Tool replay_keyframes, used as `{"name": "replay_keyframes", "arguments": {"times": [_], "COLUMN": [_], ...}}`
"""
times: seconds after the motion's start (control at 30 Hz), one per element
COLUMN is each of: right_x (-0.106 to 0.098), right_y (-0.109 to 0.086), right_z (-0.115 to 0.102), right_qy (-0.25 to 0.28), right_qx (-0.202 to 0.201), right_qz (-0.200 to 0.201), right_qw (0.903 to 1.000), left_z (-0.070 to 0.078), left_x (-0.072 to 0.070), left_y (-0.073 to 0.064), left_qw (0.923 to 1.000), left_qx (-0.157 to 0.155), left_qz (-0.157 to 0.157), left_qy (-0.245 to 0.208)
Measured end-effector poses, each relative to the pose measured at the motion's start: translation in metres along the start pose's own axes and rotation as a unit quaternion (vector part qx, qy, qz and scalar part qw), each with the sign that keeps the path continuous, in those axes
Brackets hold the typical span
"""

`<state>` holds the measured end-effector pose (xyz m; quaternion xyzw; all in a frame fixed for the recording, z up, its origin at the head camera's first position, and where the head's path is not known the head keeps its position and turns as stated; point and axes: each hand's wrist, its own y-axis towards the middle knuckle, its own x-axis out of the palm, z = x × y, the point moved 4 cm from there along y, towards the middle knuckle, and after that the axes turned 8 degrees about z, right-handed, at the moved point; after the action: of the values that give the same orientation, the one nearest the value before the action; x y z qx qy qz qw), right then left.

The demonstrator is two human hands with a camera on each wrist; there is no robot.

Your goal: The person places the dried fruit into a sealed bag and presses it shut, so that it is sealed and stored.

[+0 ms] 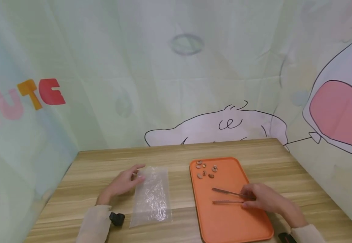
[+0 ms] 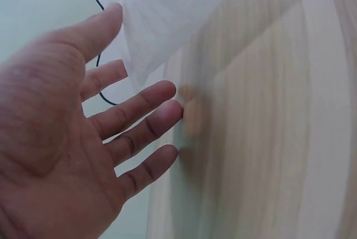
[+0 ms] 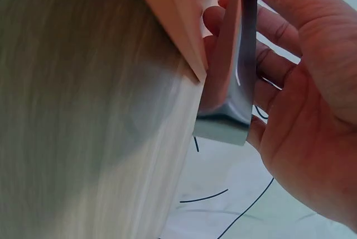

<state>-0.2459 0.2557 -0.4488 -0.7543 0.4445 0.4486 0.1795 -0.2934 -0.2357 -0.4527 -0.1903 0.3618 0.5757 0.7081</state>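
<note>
"Head view up: how much room do I have on the bench (image 1: 87, 175)?"

"Plenty, I'd say: its wood runs out to the left and beyond the far ends of everything lying on it."

"And the orange tray (image 1: 230, 222)?"

"On the right part of the bench, with a raised rim. I'd lift over that edge rather than slide against it."

"Where's the clear bag (image 1: 153, 199)?"

"Flat on the bench, left of the tray, a strip of wood between them. It looks light enough to skid, so I'd steady one side before working at it."

"Is my left hand (image 1: 124, 182) steadying it?"

"Not firmly, I think. Its fingers are loose and spread at the bag's far left corner; I cannot tell how much they touch."

"My right hand (image 1: 262, 197)?"

"Grasping the metal tongs (image 1: 228, 193) by the tray's right rim, prongs parted, tips pointing left over the tray. I'd squeeze lightly and level both prongs so the tips meet squarely."

"And the small brown pieces (image 1: 204, 173)?"

"Grouped at the tray's far left corner, beyond the tips, orange surface between. I'd come at them low from the near right; the rim is just beside the outermost ones, so the tips could knock it."
</note>
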Motion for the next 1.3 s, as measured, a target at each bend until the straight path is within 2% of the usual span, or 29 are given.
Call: {"name": "replay_keyframes", "arguments": {"times": [0.1, 0.33, 0.57, 0.67, 0.77, 0.9, 1.0, 1.17, 1.3], "right_x": [-0.001, -0.012, -0.027, -0.033, -0.034, -0.028, -0.020, -0.012, -0.015], "right_y": [0.005, 0.023, 0.049, 0.063, 0.074, 0.087, 0.093, 0.097, 0.098], "right_z": [-0.002, -0.011, -0.021, -0.026, -0.031, -0.037, -0.041, -0.039, -0.033], "right_qy": [0.003, -0.038, -0.082, -0.121, -0.173, -0.223, -0.240, -0.237, -0.234], "right_qx": [0.009, 0.012, 0.020, 0.023, 0.024, 0.023, 0.019, 0.029, 0.049], "right_qz": [-0.002, 0.033, 0.076, 0.111, 0.141, 0.160, 0.169, 0.178, 0.174], "right_qw": [1.0000, 0.9986, 0.9935, 0.9861, 0.9744, 0.9615, 0.9558, 0.9547, 0.9552], "left_z": [0.002, 0.011, 0.033, 0.044, 0.054, 0.069, 0.078, 0.095, 0.105], "left_x": [0.000, -0.004, -0.016, -0.024, -0.032, -0.044, -0.051, -0.057, -0.062], "left_y": [0.002, 0.005, 0.006, 0.006, 0.005, 0.003, -0.001, -0.007, -0.010], "left_qw": [0.9999, 0.9987, 0.9975, 0.9961, 0.9927, 0.9833, 0.9757, 0.9682, 0.9691], "left_qx": [0.008, 0.025, 0.038, 0.055, 0.073, 0.113, 0.150, 0.200, 0.212], "left_qz": [0.005, 0.029, 0.037, 0.050, 0.079, 0.131, 0.153, 0.147, 0.125], "left_qy": [-0.007, -0.034, -0.045, -0.048, -0.054, -0.055, -0.044, -0.025, -0.019]}}
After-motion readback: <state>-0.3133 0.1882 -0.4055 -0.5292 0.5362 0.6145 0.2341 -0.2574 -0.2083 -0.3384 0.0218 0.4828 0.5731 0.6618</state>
